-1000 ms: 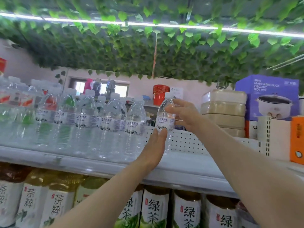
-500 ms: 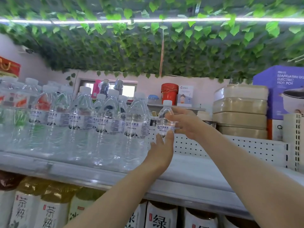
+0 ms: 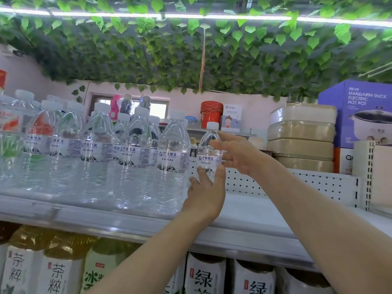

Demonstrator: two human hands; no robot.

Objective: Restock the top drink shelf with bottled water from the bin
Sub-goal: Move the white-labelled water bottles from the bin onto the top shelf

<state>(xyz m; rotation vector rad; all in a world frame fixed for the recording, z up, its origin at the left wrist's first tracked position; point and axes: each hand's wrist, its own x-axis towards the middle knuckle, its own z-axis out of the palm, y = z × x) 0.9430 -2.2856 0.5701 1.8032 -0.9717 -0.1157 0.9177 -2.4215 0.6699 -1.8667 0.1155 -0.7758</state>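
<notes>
Overhead, green leaf garlands (image 3: 191,49) hang around a strip light, and beneath them the white top shelf (image 3: 254,211) runs across your view. Your right hand (image 3: 237,154) grips the small water bottle (image 3: 209,153) at its shoulder and label, fingers curled round it from the right. Your left hand (image 3: 206,192) sits just below, fingers straight, the tips touching the bottle's lower body. The bottle is upright, white cap on, at the right end of the row of water bottles (image 3: 174,158) and just beside the nearest one. You cannot tell whether its base touches the shelf, since your left hand hides it. Right of it stands a perforated back panel (image 3: 297,183). Farther right sit stacked beige containers (image 3: 301,141) and a purple hot pot box (image 3: 360,111). Below the shelf, tea bottles (image 3: 203,276) stand in a line.
</notes>
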